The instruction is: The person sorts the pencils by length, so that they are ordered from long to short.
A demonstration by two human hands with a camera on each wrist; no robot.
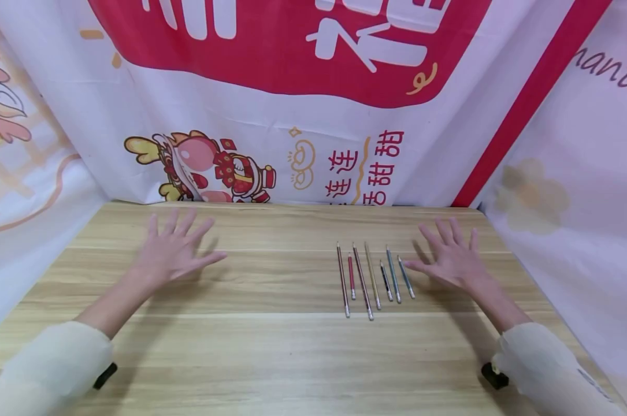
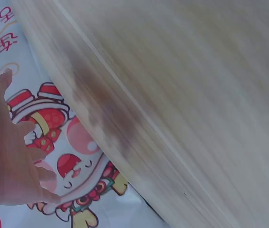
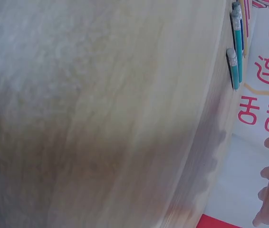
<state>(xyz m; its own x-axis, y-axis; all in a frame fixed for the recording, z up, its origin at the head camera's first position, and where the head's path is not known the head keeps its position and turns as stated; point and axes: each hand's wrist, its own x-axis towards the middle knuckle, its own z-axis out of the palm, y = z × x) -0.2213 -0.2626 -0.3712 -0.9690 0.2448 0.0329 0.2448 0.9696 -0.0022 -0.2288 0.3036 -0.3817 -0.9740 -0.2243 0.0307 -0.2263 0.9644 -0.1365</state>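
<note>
Several pencils lie side by side on the wooden table, right of its middle, with their white eraser ends toward me. From the left run a long dark red pencil, a short red pencil, a long dark pencil, a tan pencil, a short dark blue pencil, a long blue pencil and a short blue pencil. My right hand, fingers spread and holding nothing, is just right of them. Far to the left, my left hand is likewise spread, holding nothing.
A white cloth with red print and cartoon figures hangs along the table's back edge. More printed cloth covers the right side, and cloth the left. The wooden table top extends toward me between the arms.
</note>
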